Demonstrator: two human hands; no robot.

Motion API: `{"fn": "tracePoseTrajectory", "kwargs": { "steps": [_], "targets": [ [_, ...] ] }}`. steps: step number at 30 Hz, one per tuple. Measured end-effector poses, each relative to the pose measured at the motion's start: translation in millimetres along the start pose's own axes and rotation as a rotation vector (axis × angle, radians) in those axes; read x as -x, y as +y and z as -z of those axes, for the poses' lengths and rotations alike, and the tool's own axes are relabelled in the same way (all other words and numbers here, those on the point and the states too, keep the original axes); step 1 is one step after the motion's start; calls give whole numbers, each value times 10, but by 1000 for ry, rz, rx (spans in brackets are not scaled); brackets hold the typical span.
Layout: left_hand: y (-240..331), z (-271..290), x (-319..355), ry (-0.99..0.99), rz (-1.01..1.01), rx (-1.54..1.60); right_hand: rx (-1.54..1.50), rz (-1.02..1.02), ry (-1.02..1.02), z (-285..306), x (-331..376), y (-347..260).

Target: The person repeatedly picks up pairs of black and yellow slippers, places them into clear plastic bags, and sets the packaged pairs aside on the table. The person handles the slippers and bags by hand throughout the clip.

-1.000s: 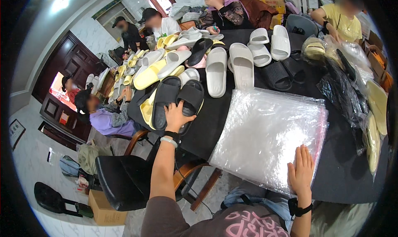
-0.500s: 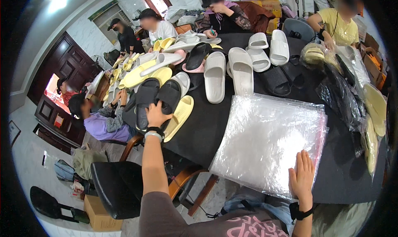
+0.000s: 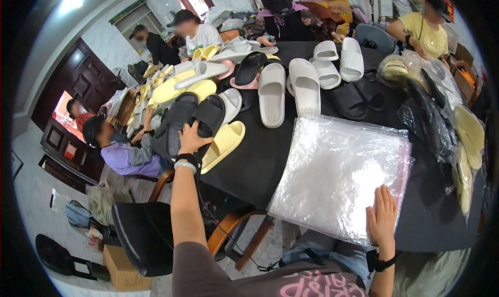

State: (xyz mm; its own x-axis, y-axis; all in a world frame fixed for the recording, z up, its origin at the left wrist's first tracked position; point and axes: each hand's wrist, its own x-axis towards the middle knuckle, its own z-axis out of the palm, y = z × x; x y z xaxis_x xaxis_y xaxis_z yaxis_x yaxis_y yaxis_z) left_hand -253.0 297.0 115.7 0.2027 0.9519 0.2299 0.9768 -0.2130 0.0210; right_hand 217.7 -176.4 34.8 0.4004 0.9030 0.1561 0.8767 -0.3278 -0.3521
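A pair of black slide slippers (image 3: 179, 121) stands at the left of the black table, and my left hand (image 3: 193, 138) has its fingers hooked on their edges where the two meet. Just right of that hand lies a pale yellow slipper (image 3: 224, 147), partly tucked under the black pair. My right hand (image 3: 383, 214) rests flat, fingers stretched, on the right edge of a stack of clear plastic bags (image 3: 332, 177). Beyond the bags lie two light grey slippers (image 3: 272, 97), with a second grey pair (image 3: 351, 60) farther right.
Yellow, grey and black slippers heap up along the far left of the table (image 3: 244, 167). Bagged slippers (image 3: 434, 110) crowd its right side. A black chair (image 3: 143, 234) with wooden arms stands at my left. Several people sit around the table.
My left hand and the black slippers have shifted slightly, and the fingers reach farther in between them. My right hand stays on the bags. A person across the table has lowered a hand from the face.
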Motion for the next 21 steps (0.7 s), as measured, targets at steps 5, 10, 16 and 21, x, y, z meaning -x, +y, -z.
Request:
{"fn": "tracePoseTrajectory", "kwargs": {
  "steps": [5,10,16,21],
  "targets": [
    [83,112,191,-37,-171,13,-29,31,56,-48,16,47],
    [225,53,343,35,-259,106,-21,32,80,-58,25,47],
    [549,-80,408,149,-230,376,-42,59,101,-4,16,40],
    [610,-319,620,464,-120,43,-333,28,186,81,-12,50]
  ]
}}
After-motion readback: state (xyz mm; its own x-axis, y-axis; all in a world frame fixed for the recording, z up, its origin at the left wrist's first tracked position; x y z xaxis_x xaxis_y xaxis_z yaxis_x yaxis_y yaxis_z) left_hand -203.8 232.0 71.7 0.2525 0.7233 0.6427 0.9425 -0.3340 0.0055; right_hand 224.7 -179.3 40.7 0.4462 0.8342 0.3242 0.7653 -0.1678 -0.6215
